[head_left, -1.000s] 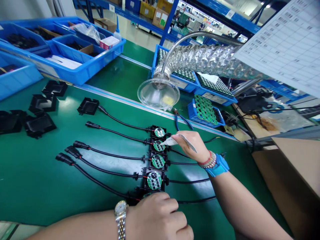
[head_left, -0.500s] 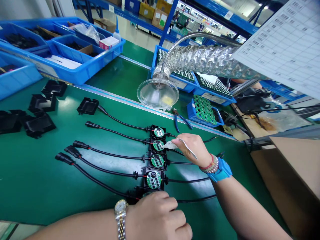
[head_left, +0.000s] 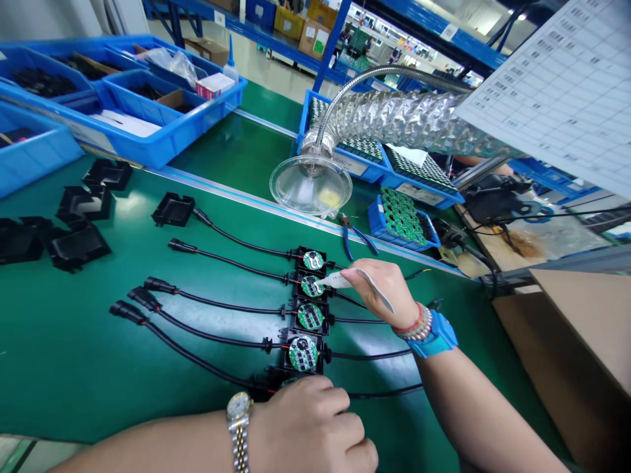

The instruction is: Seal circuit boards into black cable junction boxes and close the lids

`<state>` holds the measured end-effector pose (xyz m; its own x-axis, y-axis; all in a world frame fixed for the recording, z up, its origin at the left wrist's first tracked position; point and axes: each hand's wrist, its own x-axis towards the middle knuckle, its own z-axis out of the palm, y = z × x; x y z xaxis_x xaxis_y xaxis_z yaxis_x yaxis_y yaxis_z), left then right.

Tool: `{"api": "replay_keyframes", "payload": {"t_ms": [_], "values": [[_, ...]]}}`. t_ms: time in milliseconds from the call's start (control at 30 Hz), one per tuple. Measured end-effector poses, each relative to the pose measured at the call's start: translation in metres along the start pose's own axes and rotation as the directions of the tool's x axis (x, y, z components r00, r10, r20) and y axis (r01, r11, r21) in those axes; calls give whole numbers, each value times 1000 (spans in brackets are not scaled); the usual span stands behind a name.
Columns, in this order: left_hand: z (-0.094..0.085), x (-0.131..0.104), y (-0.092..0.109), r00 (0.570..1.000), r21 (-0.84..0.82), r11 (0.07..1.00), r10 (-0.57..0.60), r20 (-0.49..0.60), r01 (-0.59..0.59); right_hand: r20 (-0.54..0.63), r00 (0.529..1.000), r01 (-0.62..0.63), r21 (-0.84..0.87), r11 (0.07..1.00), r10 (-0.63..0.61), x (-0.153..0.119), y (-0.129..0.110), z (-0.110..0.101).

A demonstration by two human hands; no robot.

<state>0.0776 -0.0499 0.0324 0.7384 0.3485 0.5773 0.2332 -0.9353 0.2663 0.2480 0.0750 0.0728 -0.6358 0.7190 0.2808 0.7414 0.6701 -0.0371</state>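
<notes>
My right hand [head_left: 382, 289] is closed around a squeeze tube [head_left: 338, 280] of white paste. The tube's nozzle touches the round green circuit board [head_left: 310, 286] second from the far end, where a white streak shows. A similar streak lies on the farthest board [head_left: 313, 261]. Closer to me, a third board [head_left: 310, 316] and a fourth board [head_left: 303, 354] show no white paste. Each sits in a black housing with black cables out both sides. My left hand [head_left: 313, 427], fingers curled, lies over the nearest housing and partly covers its board; its fingertips are hidden.
Loose black housings [head_left: 79, 244] lie at left by a blue divided bin [head_left: 158, 141]. A clear fume hood [head_left: 310, 187] on a foil duct hangs beyond the boards. Pliers [head_left: 357, 238] lie near a small bin of boards [head_left: 404, 220]. A cardboard box [head_left: 576, 328] stands at right.
The tube's nozzle has shifted slightly left across the second board, my right hand moving with it. My left hand has stayed in nearly the same place.
</notes>
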Motion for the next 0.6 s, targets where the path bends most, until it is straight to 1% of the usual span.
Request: {"api": "replay_keyframes", "payload": {"t_ms": [167, 267, 433, 600], "values": [[0, 0, 0, 1000, 7, 1000, 3, -8, -3, 11, 1000, 21, 3, 1000, -21, 13, -6, 15], [1, 0, 1, 1000, 10, 1000, 3, -14, -3, 35, 999, 19, -18, 1000, -18, 17, -9, 20], [0, 0, 1, 1000, 14, 1000, -1, -21, 2, 42, 999, 25, -28, 999, -24, 15, -7, 16], [-2, 1, 0, 999, 21, 1000, 6, 36, -7, 52, 998, 32, -24, 999, -30, 11, -5, 11]]}}
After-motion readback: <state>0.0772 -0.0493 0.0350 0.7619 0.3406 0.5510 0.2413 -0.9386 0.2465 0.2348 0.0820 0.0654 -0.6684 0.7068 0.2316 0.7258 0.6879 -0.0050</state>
